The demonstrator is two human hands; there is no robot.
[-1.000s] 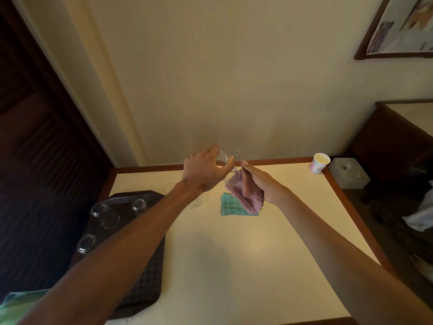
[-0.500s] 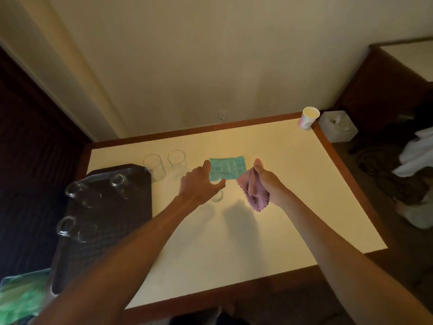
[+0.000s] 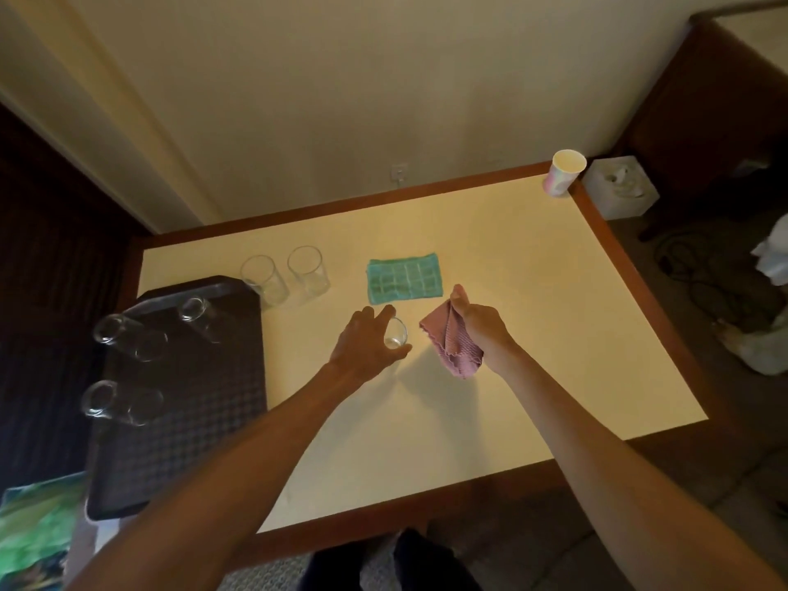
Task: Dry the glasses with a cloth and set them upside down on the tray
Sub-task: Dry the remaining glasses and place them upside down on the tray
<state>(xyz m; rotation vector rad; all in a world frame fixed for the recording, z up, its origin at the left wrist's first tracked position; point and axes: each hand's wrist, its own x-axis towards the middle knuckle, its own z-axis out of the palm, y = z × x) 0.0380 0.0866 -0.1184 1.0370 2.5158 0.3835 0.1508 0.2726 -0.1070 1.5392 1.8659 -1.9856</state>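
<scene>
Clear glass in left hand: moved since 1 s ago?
Yes. The clear glass in the left hand came down from above the flat teal cloth to its near-left side.

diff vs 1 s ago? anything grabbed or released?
Both hands came down toward the table. The left hand keeps gripping the glass, the right hand the pink cloth, now apart from it. Nothing released. The tray, other glasses and teal cloth are unchanged.
</scene>
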